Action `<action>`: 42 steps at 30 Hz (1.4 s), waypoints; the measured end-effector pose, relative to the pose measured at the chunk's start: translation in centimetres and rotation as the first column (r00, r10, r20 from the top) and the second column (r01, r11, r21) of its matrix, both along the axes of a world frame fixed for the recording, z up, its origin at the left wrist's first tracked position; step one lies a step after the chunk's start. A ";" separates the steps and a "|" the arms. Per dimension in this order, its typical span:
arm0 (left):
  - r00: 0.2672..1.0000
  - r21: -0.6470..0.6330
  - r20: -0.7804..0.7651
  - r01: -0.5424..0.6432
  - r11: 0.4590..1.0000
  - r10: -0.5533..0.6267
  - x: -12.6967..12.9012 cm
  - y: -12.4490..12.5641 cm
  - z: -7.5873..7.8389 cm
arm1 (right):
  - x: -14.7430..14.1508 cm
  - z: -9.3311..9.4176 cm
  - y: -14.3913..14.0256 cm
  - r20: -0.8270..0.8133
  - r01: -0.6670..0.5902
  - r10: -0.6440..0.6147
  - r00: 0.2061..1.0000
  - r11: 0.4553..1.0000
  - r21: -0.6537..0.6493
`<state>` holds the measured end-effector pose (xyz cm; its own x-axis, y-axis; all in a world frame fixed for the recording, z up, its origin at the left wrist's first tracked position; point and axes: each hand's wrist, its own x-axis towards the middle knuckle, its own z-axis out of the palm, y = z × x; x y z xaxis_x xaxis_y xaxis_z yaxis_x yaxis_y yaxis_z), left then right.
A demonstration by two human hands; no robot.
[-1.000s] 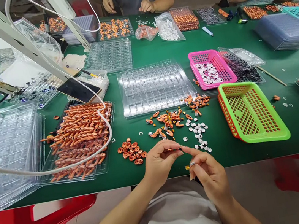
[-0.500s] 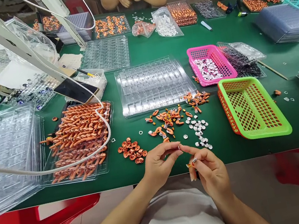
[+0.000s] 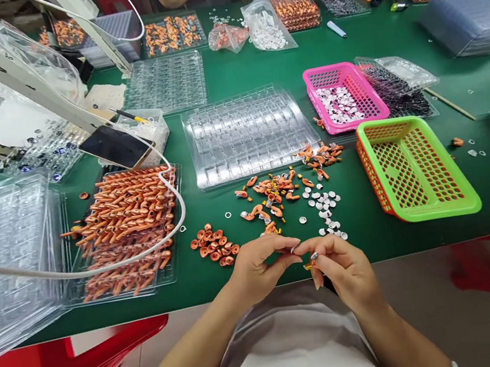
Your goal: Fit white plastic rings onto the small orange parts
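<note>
My left hand (image 3: 262,269) pinches a small thin whitish piece between thumb and fingertips; its exact kind is too small to make out. Close beside it, my right hand (image 3: 348,269) grips a small earphone-like part (image 3: 314,260) with a silvery round face and a yellow tab. The right index finger reaches to the left fingertips. Beyond my hands lie loose orange curved parts with yellow tabs (image 3: 277,190) and white round discs (image 3: 323,204). Orange round caps (image 3: 213,244) form a group to the left of my left hand.
Clear plastic trays (image 3: 248,135) lie mid-table. A tray of orange stems (image 3: 128,207) stands left, with a white cable (image 3: 99,269) looping over it. To the right are a pink basket of white pieces (image 3: 346,96) and a green basket (image 3: 417,169). Two people sit opposite.
My right hand has turned slightly and brought its part closer to my left fingertips. The view has shifted slightly. The hands of the person opposite are now clasped.
</note>
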<state>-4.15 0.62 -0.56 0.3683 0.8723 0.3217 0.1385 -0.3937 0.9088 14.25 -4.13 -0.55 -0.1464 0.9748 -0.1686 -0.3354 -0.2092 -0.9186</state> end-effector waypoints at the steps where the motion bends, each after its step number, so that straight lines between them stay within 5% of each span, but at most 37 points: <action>1: 1.000 0.052 -0.026 0.008 0.999 -0.006 0.0 0.1 0.0 | 0.0 0.1 0.0 0.012 0.002 -0.002 1.000 1.000 -0.009; 5: 0.996 0.166 -0.091 0.000 0.986 0.015 0.0 0.1 -0.1 | 0.1 0.1 0.1 0.038 0.009 -0.008 0.999 0.999 -0.039; 9: 0.993 0.119 -0.116 0.000 0.993 0.014 -0.1 0.1 -0.1 | 0.1 -0.1 0.2 0.030 -0.002 0.004 1.000 0.998 -0.058; 13: 0.997 -0.085 -0.070 0.006 0.996 -0.012 -0.1 -0.1 0.0 | 0.8 -0.3 0.7 -0.014 -0.060 0.059 0.998 0.996 -0.062; 18: 0.994 -0.355 0.101 0.076 0.932 -0.043 0.2 -0.2 0.0 | 2.0 0.7 1.5 0.128 -0.106 0.107 0.986 0.994 -0.021; 28: 0.996 -0.196 0.063 0.082 0.977 -0.071 1.2 0.1 0.3 | 2.3 1.9 2.7 0.443 -0.299 0.235 0.865 0.951 0.079; 42: 0.996 -0.231 0.063 0.069 0.971 -0.056 1.3 -0.3 -0.3 | 2.2 1.4 2.9 0.391 -0.285 0.245 0.887 0.957 0.046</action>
<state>-2.83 0.33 -0.86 0.4116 0.9014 0.1344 0.0673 -0.1772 0.9819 16.43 -1.20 0.83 -0.3463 0.9230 -0.1678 0.0960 -0.1430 -0.9851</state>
